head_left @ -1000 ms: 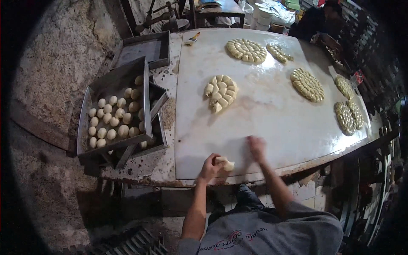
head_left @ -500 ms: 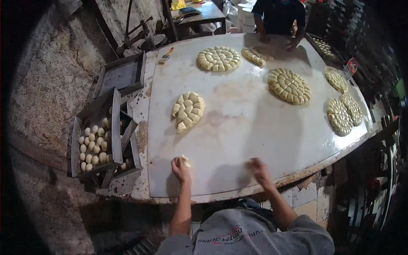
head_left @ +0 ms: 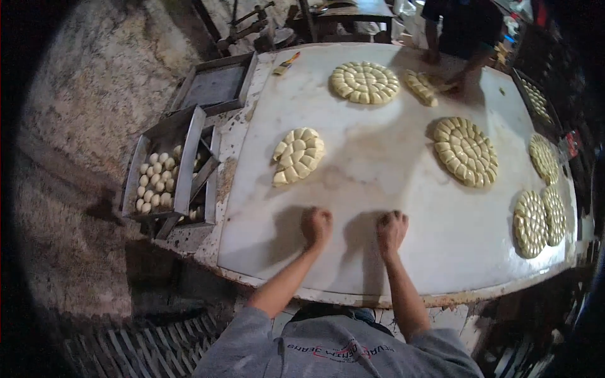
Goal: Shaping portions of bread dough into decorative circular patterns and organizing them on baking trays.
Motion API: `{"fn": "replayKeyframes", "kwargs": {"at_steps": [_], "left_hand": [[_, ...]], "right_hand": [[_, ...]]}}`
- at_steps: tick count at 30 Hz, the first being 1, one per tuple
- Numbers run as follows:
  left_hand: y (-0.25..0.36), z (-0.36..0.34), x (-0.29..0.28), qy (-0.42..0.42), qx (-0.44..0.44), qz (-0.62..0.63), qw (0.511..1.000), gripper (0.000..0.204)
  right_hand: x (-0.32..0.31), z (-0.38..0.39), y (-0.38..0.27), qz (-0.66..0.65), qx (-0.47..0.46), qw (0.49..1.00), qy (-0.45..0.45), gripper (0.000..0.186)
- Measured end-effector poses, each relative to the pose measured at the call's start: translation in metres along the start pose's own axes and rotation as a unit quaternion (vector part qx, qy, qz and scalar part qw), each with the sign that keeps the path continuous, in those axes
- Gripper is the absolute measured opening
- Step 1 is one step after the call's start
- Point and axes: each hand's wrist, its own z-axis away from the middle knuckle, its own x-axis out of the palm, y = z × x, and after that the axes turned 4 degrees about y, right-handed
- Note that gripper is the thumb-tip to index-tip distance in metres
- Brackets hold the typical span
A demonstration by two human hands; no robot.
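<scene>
My left hand (head_left: 318, 225) is closed low over the white worktop (head_left: 346, 157), below a partly formed spiral of segmented dough (head_left: 299, 157). A short way to its right, my right hand (head_left: 392, 230) is also curled closed; whatever either hand holds is hidden in the fingers. Segmented dough rounds (head_left: 364, 82) lie farther back, with another (head_left: 466, 151) at the right and smaller ones (head_left: 531, 223) along the right edge.
Stacked metal trays with dough balls (head_left: 157, 176) stand on the left, with another tray (head_left: 214, 85) behind them. A brush (head_left: 286, 63) lies at the back left. A co-worker (head_left: 460, 28) reaches toward a curved dough piece (head_left: 421, 88). A tray of dough pieces (head_left: 534, 99) sits back right.
My left hand has moved rightward, and the dough piece seen in it earlier is now hidden. My right hand has shifted slightly. The co-worker now reaches closer to the curved dough piece.
</scene>
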Motion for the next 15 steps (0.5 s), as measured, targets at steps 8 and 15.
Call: {"fn": "replayKeyframes", "kwargs": {"at_steps": [8,15], "left_hand": [[-0.078,0.051,-0.136,0.091,0.027,-0.165,0.982,0.015],[-0.082,-0.042,-0.054,0.113,-0.127,-0.108,0.98,0.007]], "right_hand": [[-0.074,0.037,0.088,0.106,-0.055,0.992,0.032,0.021],[-0.019,-0.048,0.065,0.084,0.022,0.993,0.084,0.014]]}}
